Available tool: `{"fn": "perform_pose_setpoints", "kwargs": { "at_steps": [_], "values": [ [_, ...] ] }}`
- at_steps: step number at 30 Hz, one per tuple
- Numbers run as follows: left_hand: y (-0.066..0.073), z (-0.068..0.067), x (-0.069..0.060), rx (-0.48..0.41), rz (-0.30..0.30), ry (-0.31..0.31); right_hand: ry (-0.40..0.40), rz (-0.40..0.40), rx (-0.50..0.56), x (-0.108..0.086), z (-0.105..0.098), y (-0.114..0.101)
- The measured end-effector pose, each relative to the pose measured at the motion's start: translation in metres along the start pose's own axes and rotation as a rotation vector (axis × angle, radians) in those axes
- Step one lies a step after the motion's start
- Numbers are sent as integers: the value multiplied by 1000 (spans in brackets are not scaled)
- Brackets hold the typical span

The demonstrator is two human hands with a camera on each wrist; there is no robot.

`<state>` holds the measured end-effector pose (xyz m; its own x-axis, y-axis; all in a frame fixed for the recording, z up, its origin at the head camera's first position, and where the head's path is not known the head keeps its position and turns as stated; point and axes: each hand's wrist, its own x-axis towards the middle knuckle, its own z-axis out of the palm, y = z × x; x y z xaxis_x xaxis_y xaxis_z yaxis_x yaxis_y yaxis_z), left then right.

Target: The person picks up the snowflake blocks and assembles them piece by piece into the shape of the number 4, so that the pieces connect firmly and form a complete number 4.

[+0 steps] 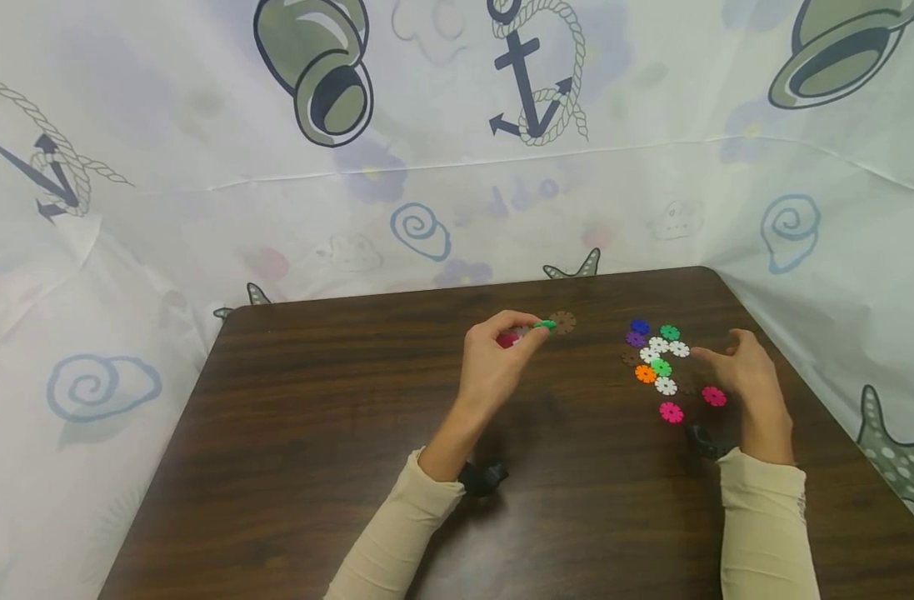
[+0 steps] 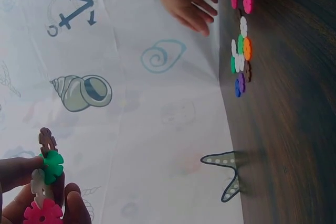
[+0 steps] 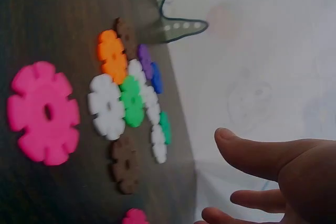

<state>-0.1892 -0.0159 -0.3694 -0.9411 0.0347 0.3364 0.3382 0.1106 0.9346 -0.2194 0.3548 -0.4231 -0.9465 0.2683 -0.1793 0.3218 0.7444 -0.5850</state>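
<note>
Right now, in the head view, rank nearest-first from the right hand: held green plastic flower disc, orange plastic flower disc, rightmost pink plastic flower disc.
1. Rightmost pink disc, beside the right hand.
2. Orange disc, farther left.
3. Green disc, in the left hand.

Long cream left sleeve [image 1: 397,533], matching right sleeve [image 1: 766,533], softly creased fabric, plain turned-looking cuffs [image 1: 436,480], small black device [image 1: 485,479] beside the left cuff, second dark device [image 1: 704,442] by the right

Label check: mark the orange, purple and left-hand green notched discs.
Orange notched disc [image 3: 111,60]: right wrist view, face near its middle.
Purple notched disc [image 1: 635,339]: head view, middle of its face.
Held green notched disc [image 2: 54,167]: left wrist view, on its exposed face.
</note>
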Motion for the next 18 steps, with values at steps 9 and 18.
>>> {"fn": "perform_pose_setpoints", "kwargs": {
  "at_steps": [9,18],
  "values": [
    [0,0,-1,3,-4,-4,-127,59,-71,6,3,13],
    [1,1,0,4,-5,-9,-280,-24,-196,4,-11,23]
  ]
}}
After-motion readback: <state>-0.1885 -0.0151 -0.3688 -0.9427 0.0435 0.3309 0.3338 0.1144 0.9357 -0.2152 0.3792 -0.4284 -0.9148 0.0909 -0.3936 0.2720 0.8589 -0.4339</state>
